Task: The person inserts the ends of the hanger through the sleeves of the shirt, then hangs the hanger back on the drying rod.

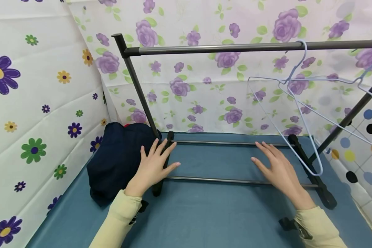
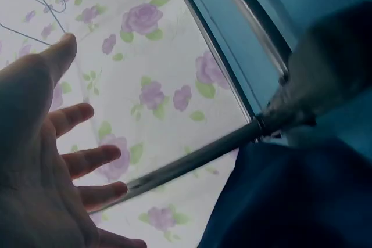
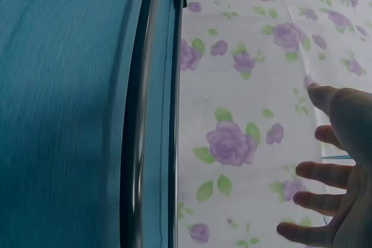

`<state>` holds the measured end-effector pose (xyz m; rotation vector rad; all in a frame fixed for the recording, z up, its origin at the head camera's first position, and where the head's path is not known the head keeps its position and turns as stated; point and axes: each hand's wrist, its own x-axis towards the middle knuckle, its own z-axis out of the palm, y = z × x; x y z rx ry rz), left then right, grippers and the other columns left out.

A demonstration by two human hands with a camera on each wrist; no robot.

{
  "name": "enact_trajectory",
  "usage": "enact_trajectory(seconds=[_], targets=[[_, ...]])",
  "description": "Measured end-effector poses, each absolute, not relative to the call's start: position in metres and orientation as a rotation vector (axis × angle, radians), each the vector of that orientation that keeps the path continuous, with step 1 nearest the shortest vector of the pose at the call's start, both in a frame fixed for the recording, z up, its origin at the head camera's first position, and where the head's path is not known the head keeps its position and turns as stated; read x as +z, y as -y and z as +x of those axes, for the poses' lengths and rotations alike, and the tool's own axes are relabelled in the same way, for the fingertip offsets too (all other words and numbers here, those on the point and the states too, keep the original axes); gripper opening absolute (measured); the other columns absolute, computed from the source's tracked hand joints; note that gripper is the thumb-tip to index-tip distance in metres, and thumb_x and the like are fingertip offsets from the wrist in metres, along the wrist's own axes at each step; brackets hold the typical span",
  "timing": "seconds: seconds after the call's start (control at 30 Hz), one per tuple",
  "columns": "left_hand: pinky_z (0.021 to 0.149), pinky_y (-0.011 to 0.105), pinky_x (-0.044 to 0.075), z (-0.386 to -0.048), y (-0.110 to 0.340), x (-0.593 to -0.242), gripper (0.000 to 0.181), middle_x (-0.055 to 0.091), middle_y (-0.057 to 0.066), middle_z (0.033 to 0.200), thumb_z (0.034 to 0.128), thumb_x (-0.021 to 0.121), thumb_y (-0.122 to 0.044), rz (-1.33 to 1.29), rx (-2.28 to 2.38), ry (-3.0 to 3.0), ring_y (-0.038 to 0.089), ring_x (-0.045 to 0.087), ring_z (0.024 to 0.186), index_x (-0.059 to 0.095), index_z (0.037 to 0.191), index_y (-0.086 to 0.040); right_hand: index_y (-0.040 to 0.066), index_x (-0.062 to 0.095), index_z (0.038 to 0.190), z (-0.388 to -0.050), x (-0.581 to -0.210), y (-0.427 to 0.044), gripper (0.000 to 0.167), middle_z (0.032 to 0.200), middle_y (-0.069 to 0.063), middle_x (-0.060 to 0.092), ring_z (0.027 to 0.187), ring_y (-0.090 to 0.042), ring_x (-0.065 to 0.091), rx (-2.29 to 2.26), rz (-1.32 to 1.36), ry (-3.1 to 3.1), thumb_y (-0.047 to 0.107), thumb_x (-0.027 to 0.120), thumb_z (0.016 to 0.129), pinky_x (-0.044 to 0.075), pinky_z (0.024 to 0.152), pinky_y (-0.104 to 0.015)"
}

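Note:
My left hand (image 1: 153, 167) is held up with its fingers spread, near the left foot of a dark metal clothes rack (image 1: 217, 49). It holds nothing; in the left wrist view the left hand (image 2: 35, 149) shows its palm and parted fingers. Beside it lies a bundle of dark navy cloth (image 1: 121, 162), its kind hidden by folds, with a bit of red at the top. My right hand (image 1: 279, 170), also holding nothing, has straight fingers near the rack's right foot. A light blue wire hanger (image 1: 307, 137) hangs from the top bar just beyond it.
A second wire hanger (image 1: 364, 77) hangs at the far right, partly out of frame. Two thin lower bars (image 1: 217, 179) join the rack's feet on the blue surface (image 1: 204, 213). A flowered curtain (image 1: 186, 110) stands behind, with patterned sheets at both sides.

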<state>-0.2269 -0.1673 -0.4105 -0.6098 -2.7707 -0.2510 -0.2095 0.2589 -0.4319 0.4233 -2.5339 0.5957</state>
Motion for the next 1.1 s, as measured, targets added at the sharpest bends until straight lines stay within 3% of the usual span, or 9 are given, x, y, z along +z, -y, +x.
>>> enact_trajectory(seconds=[0.17,0.37,0.9,1.1], targets=[[0.108,0.077,0.017,-0.224,0.183,-0.406,0.070,0.036,0.014,0.159,0.0964,0.059,-0.058,-0.551,-0.268,2.738,0.040,0.022,0.149,0.040,0.156,-0.026,0.016,0.052,0.149,-0.213,-0.432,-0.245,0.062,0.144,-0.020,0.054,0.128,-0.045,0.051,0.640,0.462,2.480,0.025,0.076,0.092,0.045,0.091,-0.066],[0.107,0.076,0.019,-0.219,0.207,-0.397,0.064,0.043,0.017,0.154,0.0977,0.060,-0.053,-0.480,-0.275,2.687,0.042,0.030,0.145,0.047,0.152,-0.021,0.013,0.056,0.145,-0.218,-0.432,-0.224,0.057,0.139,-0.019,0.058,0.120,-0.042,0.057,0.630,0.539,2.453,0.023,0.075,0.093,0.051,0.083,-0.061],[0.104,0.079,0.020,-0.205,0.276,-0.366,0.058,0.047,0.025,0.148,0.0992,0.063,-0.043,-0.264,-0.322,2.639,0.051,0.035,0.137,0.051,0.147,-0.012,0.014,0.062,0.139,-0.234,-0.431,-0.157,0.046,0.133,-0.012,0.064,0.117,-0.034,0.062,0.803,0.705,2.393,0.028,0.072,0.096,0.054,0.084,-0.053],[0.101,0.077,0.026,-0.206,0.293,-0.361,0.061,0.046,0.029,0.145,0.0994,0.062,-0.045,-0.229,-0.371,2.644,0.055,0.039,0.131,0.050,0.147,-0.008,0.013,0.064,0.136,-0.242,-0.425,-0.138,0.042,0.129,-0.010,0.066,0.114,-0.030,0.064,0.882,0.785,2.354,0.029,0.069,0.098,0.055,0.082,-0.049]])
